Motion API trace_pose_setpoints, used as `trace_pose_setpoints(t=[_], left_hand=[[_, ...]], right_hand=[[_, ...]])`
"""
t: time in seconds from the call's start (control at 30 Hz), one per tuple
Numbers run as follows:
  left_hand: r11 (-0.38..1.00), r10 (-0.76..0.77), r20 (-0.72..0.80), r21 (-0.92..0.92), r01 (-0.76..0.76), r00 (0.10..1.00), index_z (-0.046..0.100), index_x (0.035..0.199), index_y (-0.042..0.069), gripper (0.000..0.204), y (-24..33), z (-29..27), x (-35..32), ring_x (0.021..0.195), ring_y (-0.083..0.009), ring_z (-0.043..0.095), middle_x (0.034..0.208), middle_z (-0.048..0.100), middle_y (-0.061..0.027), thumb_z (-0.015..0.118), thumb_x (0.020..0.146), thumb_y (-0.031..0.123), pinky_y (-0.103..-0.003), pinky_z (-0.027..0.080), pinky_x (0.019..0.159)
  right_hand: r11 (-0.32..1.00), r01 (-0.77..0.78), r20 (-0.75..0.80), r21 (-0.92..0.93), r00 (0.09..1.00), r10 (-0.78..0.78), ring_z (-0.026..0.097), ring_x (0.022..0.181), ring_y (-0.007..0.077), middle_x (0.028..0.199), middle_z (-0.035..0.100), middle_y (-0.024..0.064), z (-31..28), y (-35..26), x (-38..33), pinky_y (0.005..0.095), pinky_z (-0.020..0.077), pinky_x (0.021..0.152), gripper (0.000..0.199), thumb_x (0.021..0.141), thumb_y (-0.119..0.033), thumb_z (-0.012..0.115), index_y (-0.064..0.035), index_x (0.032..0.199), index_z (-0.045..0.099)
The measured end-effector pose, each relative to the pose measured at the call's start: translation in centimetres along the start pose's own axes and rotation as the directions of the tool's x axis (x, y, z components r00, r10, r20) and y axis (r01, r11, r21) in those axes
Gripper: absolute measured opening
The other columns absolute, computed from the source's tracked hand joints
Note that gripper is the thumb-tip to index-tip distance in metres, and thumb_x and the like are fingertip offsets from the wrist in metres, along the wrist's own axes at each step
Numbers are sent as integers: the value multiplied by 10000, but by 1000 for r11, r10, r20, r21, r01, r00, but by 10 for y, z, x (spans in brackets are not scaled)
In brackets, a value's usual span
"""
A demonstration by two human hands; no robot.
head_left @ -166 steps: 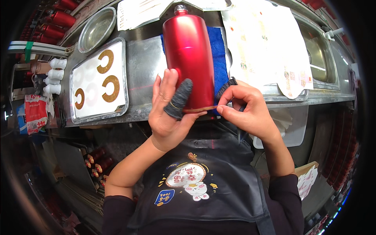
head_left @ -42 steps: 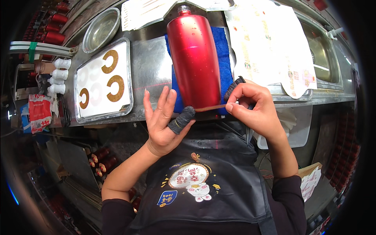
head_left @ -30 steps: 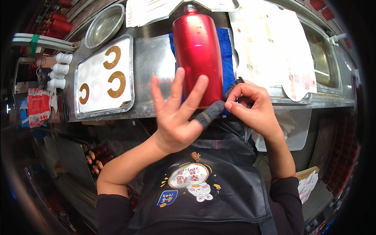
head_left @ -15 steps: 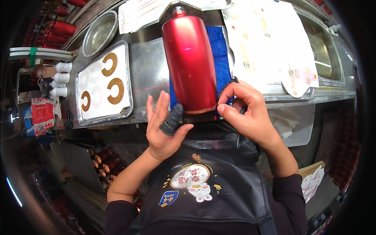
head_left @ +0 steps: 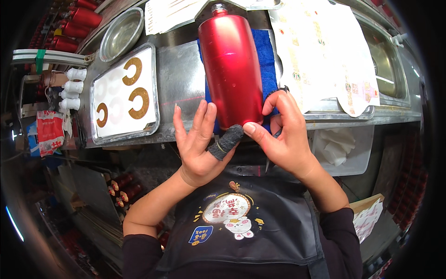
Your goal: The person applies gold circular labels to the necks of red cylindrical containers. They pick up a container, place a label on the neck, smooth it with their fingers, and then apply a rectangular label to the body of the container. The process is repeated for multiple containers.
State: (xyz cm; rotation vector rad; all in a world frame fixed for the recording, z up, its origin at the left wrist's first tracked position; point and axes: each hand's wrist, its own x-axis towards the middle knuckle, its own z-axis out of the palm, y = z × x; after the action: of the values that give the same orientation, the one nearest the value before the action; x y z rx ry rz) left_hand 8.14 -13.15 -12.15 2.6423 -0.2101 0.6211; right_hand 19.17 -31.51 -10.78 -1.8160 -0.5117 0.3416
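Observation:
A glossy red bottle lies on a blue cloth, its neck pointing away from me and its base toward me. At the base's left corner is my left hand, its fingers stretched out and apart; a dark finger sleeve covers the index finger. My right hand is at the right corner, the thumb tip near that sleeve's end. Its other fingers curl round a slim dark pointed tool, mostly hidden in the hand. Whether both hands press on the bottle, I cannot tell.
Left of the bottle, a metal tray bears several gold C-shaped pieces. Behind it stands a metal bowl. Printed white sheets lie on the right, beside a sink. White small bottles stand far left.
My right hand has moved left and its thumb has come down by the bottle's base. My left hand has shifted slightly right, bringing the sleeved finger to the base. The view has shifted slightly.

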Motion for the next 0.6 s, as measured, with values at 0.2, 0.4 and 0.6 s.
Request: trace_pose_setpoints(t=[0.2,0.4,0.6], left_hand=[[996,81,-6,50,-80,997,800,1044,178,332,15,0,26,1383,-494,473,1479,546,-223,805,712,192,-720,185,1135],[969,-138,-60,-217,122,989,599,1363,-38,660,-5,13,23,1379,-431,503,1448,538,-294,849,782,150,-670,242,1153],[876,-252,45,-413,248,967,475,1482,-26,758,-13,20,9,1489,-419,355,1530,460,-280,821,838,174,-614,146,1209]], right_hand=[[913,-265,104,310,964,245,538,664,47,930,564,35,-10,7,-10,223,402,553,162,923,-57,660,1,1036,560],[952,-177,57,249,984,167,568,670,123,1065,565,119,-4,4,-22,254,455,609,250,916,25,580,8,1165,589],[990,141,-58,-32,988,-143,404,595,55,1022,538,64,5,-1,-25,231,332,517,369,849,-67,741,1,1169,571]])
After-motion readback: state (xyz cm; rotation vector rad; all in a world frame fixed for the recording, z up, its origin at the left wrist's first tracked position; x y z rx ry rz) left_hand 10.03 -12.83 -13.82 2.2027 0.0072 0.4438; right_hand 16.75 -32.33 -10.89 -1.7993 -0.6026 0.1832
